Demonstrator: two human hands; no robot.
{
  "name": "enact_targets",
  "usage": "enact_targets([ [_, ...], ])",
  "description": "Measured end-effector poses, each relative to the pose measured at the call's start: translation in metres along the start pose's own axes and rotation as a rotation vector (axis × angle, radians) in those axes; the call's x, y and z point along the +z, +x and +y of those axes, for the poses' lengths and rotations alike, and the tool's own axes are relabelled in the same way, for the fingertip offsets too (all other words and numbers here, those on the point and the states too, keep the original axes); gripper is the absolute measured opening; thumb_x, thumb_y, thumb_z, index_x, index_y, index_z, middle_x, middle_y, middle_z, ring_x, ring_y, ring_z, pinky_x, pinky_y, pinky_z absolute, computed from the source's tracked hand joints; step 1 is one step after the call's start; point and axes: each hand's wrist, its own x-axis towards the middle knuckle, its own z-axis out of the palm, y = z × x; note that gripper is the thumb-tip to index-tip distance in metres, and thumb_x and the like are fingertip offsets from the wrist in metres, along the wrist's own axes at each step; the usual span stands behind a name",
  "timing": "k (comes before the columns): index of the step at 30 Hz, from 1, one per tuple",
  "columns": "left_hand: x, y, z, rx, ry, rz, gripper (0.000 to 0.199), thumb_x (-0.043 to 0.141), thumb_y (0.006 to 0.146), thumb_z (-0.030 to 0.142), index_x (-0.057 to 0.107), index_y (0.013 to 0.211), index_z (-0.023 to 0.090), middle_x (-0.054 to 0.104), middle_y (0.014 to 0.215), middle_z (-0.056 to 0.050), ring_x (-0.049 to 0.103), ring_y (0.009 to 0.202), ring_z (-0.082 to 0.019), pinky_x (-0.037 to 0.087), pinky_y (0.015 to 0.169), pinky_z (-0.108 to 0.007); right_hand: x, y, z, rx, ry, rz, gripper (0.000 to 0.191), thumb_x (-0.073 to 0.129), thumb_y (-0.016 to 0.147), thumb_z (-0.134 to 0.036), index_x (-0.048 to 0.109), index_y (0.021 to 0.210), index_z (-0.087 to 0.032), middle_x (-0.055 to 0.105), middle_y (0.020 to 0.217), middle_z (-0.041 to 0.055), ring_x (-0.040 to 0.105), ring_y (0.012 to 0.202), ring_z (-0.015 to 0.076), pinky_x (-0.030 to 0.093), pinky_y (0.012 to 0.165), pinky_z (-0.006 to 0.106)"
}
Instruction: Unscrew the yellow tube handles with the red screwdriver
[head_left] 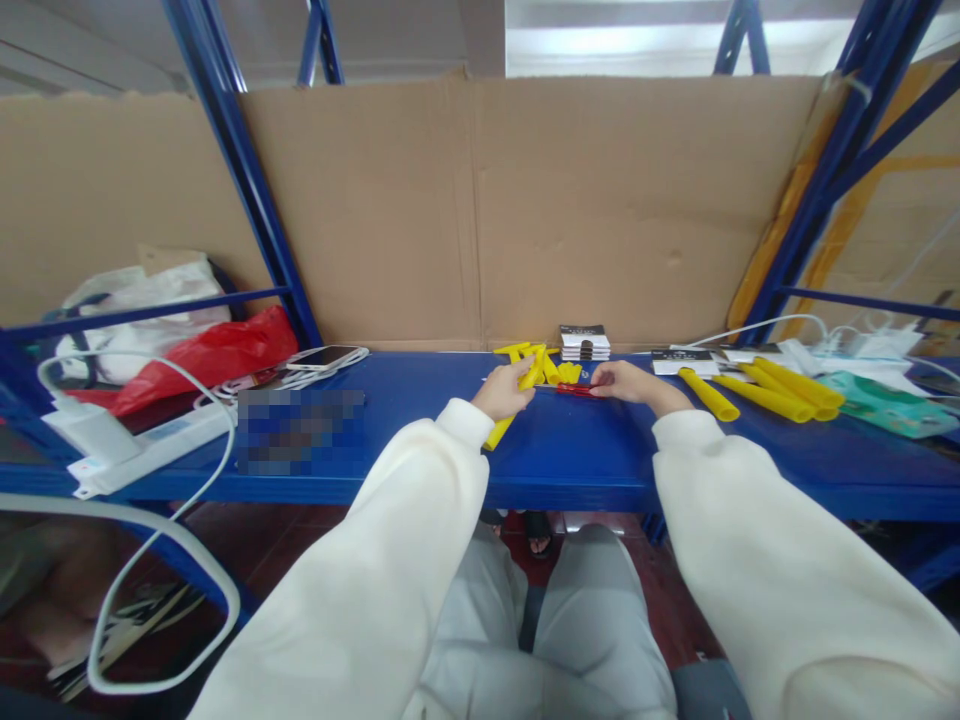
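My left hand is closed round a yellow tapered tube, whose wide end sticks out below the palm toward the shelf's front edge. My right hand has its fingertips pinched on the end of a slim red tool; a thin metallic part seems to run from it toward my left hand, but its kind is too small to make out. Just behind both hands lies a small pile of yellow pieces. A stack of black-and-white cards stands behind that pile, against the cardboard.
More yellow tubes lie at the right, beside flat printed cards and a green packet. On the left are a white power strip, cables, a phone and a red bag. A cardboard wall closes the back.
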Motion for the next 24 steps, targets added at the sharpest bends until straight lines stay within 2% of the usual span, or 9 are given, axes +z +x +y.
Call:
enact_targets([
  [4,0.000,0.000,-0.001,0.000,0.003,0.003,0.067,0.072,0.079,0.012,0.060,0.145,0.017,0.067,0.140,-0.012,0.066,0.126,-0.031,0.053,0.106,-0.039,-0.009,-0.005,0.001,0.036,0.014,-0.057,0.017,0.078,0.071,-0.030,0.064,0.069,-0.020,0.070,0.070,0.0020,0.066,0.072,0.0188,0.055,0.076,0.032],
  [7,-0.001,0.000,-0.001,0.006,-0.021,-0.009,0.066,0.072,0.080,0.012,0.060,0.144,0.016,0.067,0.140,-0.014,0.068,0.122,-0.030,0.052,0.107,-0.040,-0.016,-0.010,0.004,0.059,-0.058,-0.038,0.013,0.075,0.073,-0.027,0.065,0.070,-0.020,0.070,0.071,0.0025,0.067,0.074,0.0190,0.055,0.077,0.031],
  [10,-0.002,-0.001,0.000,0.004,-0.045,-0.019,0.067,0.074,0.078,0.012,0.061,0.144,0.015,0.066,0.140,-0.015,0.069,0.120,-0.029,0.052,0.108,-0.039,-0.022,-0.014,0.002,0.140,-0.158,-0.007,0.004,0.068,0.077,-0.018,0.068,0.074,-0.020,0.072,0.073,0.0036,0.067,0.075,0.0184,0.054,0.076,0.028],
  [15,-0.002,-0.001,0.003,-0.033,-0.082,-0.022,0.069,0.073,0.077,0.008,0.060,0.144,0.015,0.064,0.143,-0.015,0.067,0.125,-0.031,0.055,0.104,-0.038,-0.028,-0.020,-0.006,0.285,-0.300,0.006,0.014,0.062,0.080,-0.010,0.073,0.080,-0.019,0.076,0.084,0.0056,0.070,0.081,0.0182,0.053,0.077,0.026],
  [17,-0.001,-0.002,0.005,-0.072,-0.116,-0.032,0.070,0.071,0.078,0.007,0.058,0.146,0.013,0.062,0.145,-0.017,0.066,0.125,-0.033,0.059,0.097,-0.037,-0.030,-0.021,-0.008,0.315,-0.330,0.005,0.016,0.061,0.081,-0.010,0.074,0.081,-0.018,0.077,0.086,0.0063,0.070,0.082,0.0188,0.052,0.077,0.026],
  [20,0.000,-0.003,0.012,-0.136,-0.223,-0.047,0.074,0.067,0.079,0.005,0.051,0.151,0.011,0.058,0.148,-0.020,0.068,0.120,-0.034,0.065,0.079,-0.034,-0.030,-0.021,-0.009,0.330,-0.356,0.012,0.018,0.059,0.081,-0.011,0.075,0.080,-0.018,0.078,0.089,0.0077,0.070,0.085,0.0201,0.052,0.077,0.026],
  [22,0.002,-0.002,0.020,-0.158,-0.327,-0.059,0.076,0.066,0.079,0.004,0.050,0.152,0.012,0.057,0.149,-0.021,0.072,0.111,-0.031,0.064,0.068,-0.030,-0.028,-0.019,-0.009,0.340,-0.381,0.038,0.019,0.059,0.081,-0.011,0.076,0.080,-0.018,0.078,0.090,0.0082,0.071,0.088,0.0215,0.051,0.078,0.027],
  [24,0.004,0.003,0.028,-0.179,-0.435,-0.082,0.076,0.064,0.078,0.002,0.050,0.152,0.014,0.060,0.145,-0.020,0.076,0.093,-0.024,0.061,0.059,-0.025,-0.024,-0.018,-0.012,0.355,-0.406,0.077,0.019,0.059,0.081,-0.013,0.077,0.084,-0.020,0.078,0.092,0.0083,0.071,0.092,0.0234,0.052,0.082,0.030],
])
